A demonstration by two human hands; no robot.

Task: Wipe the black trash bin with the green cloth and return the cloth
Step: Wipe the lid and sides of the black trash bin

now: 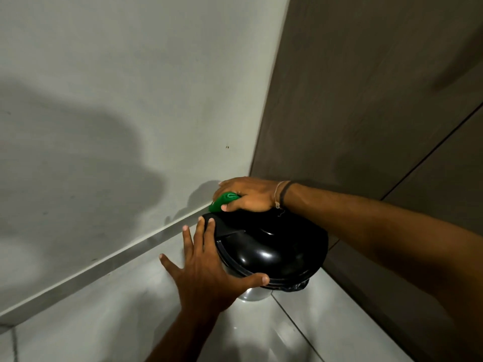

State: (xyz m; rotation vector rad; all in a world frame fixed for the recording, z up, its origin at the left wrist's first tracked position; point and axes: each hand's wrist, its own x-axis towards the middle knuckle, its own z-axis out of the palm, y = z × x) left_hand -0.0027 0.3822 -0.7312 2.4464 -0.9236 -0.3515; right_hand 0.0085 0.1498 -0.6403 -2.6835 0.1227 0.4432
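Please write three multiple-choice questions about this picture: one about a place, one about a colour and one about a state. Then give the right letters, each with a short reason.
1. Where is the green cloth?
A) on the far edge of the bin lid
B) under the bin
C) inside the bin

2. What colour is the bin lid?
A) white
B) black
C) red

3. How is the left hand?
A) closed in a fist
B) gripping the cloth
C) fingers straight, against the bin's side

Answers: 1 A, the right hand holds it there; 2 B, the glossy dome is black; 3 C, its fingers are spread and the thumb lies on the rim.
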